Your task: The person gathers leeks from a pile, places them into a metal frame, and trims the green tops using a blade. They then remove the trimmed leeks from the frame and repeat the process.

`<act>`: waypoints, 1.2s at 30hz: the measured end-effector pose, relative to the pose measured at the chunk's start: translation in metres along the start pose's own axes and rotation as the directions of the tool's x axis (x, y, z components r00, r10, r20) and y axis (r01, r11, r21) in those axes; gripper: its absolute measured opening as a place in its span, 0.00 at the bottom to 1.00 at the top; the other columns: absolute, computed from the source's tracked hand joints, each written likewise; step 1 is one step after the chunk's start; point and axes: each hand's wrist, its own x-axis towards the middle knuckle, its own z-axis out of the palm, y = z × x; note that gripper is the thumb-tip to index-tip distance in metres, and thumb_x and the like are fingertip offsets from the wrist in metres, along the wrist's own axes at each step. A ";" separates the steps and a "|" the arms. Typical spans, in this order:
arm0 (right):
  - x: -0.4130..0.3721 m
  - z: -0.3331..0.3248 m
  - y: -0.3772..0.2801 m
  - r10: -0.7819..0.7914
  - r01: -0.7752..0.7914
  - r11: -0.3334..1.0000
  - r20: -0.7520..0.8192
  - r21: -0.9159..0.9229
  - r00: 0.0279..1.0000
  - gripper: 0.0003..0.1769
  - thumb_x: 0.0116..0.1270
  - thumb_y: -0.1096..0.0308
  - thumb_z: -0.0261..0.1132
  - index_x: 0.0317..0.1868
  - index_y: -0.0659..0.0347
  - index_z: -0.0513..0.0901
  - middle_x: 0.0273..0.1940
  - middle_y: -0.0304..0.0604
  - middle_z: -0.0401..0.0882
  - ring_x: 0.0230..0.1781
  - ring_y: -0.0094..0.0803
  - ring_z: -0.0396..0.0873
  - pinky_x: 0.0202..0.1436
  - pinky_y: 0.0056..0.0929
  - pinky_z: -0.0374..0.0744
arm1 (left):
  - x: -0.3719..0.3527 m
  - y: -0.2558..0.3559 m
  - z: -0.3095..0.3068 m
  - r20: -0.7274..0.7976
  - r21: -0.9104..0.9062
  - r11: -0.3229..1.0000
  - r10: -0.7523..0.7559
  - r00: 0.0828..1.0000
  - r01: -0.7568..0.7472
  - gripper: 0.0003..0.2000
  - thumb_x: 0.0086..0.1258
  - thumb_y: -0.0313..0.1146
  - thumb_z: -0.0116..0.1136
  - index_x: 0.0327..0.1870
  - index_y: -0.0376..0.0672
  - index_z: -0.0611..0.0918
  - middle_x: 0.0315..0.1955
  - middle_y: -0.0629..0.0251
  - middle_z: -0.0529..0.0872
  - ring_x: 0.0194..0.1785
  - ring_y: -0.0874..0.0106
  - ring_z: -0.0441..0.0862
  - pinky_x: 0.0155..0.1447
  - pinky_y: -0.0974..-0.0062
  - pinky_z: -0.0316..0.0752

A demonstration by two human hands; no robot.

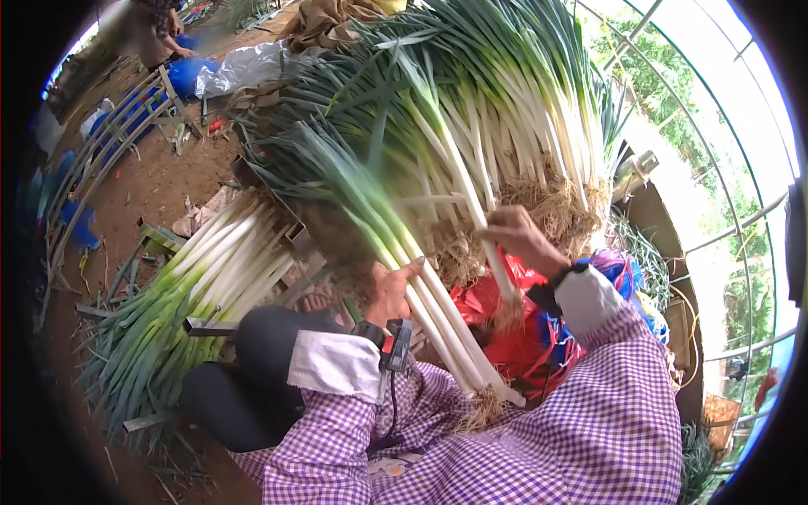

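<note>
beside the scallions point(438, 313), red plastic point(539, 358)

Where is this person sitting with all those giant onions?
Probably a farm shelter or greenhouse: curved metal bars arch beside the person, brown dirt covers the ground, and a big pile of leafy green-and-white stalks lies there with stringy roots showing.

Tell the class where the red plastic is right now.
In the head view, the red plastic is right of centre, below the right hand and right of the white stalks in the left hand.
</note>
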 end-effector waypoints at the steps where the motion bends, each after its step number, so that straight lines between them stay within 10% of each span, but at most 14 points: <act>1: -0.028 0.015 -0.007 0.068 -0.068 0.996 0.003 0.060 0.998 0.15 0.63 0.62 0.70 0.36 0.70 0.88 0.27 0.41 0.84 0.24 0.24 0.80 0.24 0.25 0.77 | 0.000 0.000 -0.002 -0.001 0.009 1.000 -0.019 1.000 0.019 0.17 0.67 0.19 0.66 0.55 0.32 0.78 0.41 0.53 0.87 0.41 0.60 0.89 0.44 0.56 0.89; 6: -0.131 0.069 -0.031 0.284 -0.336 0.890 0.202 0.307 0.937 0.13 0.69 0.62 0.71 0.42 0.66 0.86 0.32 0.33 0.82 0.31 0.17 0.78 0.33 0.22 0.76 | -0.010 0.007 -0.003 0.058 0.098 0.995 0.015 0.998 -0.021 0.16 0.66 0.19 0.67 0.55 0.35 0.80 0.42 0.58 0.87 0.43 0.63 0.88 0.47 0.60 0.86; 20: -0.136 0.088 -0.022 0.246 -0.303 0.933 0.266 0.197 0.932 0.17 0.66 0.59 0.71 0.39 0.69 0.85 0.27 0.39 0.81 0.25 0.24 0.80 0.25 0.29 0.76 | -0.041 0.020 0.004 0.097 0.134 0.986 -0.113 0.989 0.099 0.16 0.66 0.21 0.67 0.54 0.32 0.81 0.44 0.56 0.88 0.45 0.62 0.87 0.52 0.59 0.85; 36: -0.132 0.134 -0.008 0.402 -0.560 0.567 0.390 0.605 0.828 0.33 0.59 0.58 0.81 0.59 0.67 0.80 0.46 0.47 0.86 0.44 0.37 0.84 0.54 0.38 0.81 | -0.027 0.005 -0.002 0.150 0.156 0.984 -0.116 0.982 0.092 0.17 0.65 0.18 0.67 0.55 0.34 0.81 0.46 0.56 0.88 0.46 0.61 0.88 0.52 0.58 0.86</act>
